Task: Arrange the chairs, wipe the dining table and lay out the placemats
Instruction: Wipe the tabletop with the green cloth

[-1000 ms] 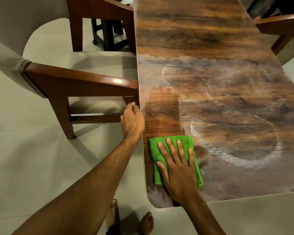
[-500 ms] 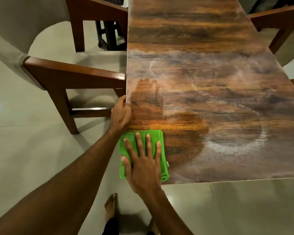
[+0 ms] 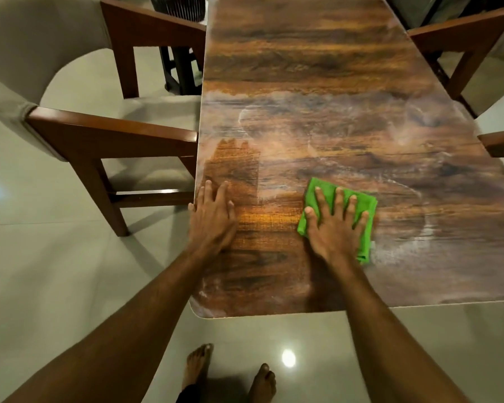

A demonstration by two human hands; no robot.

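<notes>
A long wood-grain dining table (image 3: 317, 68) runs away from me, its near half clouded with whitish wipe streaks. My right hand (image 3: 336, 225) lies flat with spread fingers on a folded green cloth (image 3: 367, 210), pressing it onto the tabletop. My left hand (image 3: 213, 213) rests flat on the table by its left edge, fingers straight. A cushioned wooden armchair (image 3: 111, 138) stands at the table's left side, its armrest touching the edge. No placemats are in view.
A second wooden chair (image 3: 466, 36) stands at the table's far right, and another armrest (image 3: 501, 141) pokes in at the right edge. A dark stand (image 3: 181, 68) sits on the floor beyond the left chair. My bare feet (image 3: 230, 373) are on glossy tiles.
My right hand slid the green cloth from the near left corner rightward and farther onto the table. My left hand left the table's edge and now lies flat on the top.
</notes>
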